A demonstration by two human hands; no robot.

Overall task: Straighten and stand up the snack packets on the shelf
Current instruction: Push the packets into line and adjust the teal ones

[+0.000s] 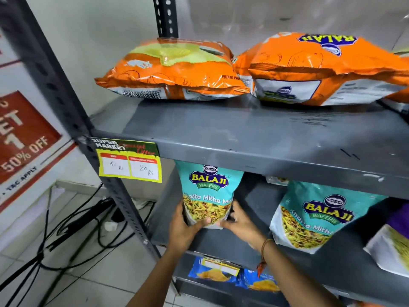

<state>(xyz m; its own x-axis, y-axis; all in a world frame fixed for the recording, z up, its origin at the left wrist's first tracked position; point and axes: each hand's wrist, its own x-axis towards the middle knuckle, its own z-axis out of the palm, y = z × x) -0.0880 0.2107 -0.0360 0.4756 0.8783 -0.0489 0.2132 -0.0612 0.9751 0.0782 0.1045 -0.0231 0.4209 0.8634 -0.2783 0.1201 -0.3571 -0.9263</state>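
A teal Balaji snack packet (208, 191) stands upright at the left end of the middle shelf (250, 204). My left hand (184, 229) grips its lower left side and my right hand (239, 222) holds its lower right corner. A second teal packet (318, 216) leans to the right of it, tilted. Further right lies a white and yellow packet (391, 247), partly cut off by the frame edge. On the upper shelf (243, 138), two orange wafer packets (174, 69) (327, 69) lie flat on their backs.
A yellow price label (129, 161) hangs from the upper shelf's front edge. Blue packets (223, 273) sit on the lowest shelf. The grey perforated upright (66, 111) frames the rack's left side. Black cables (66, 229) trail over the tiled floor, beside a red offer poster (24, 138).
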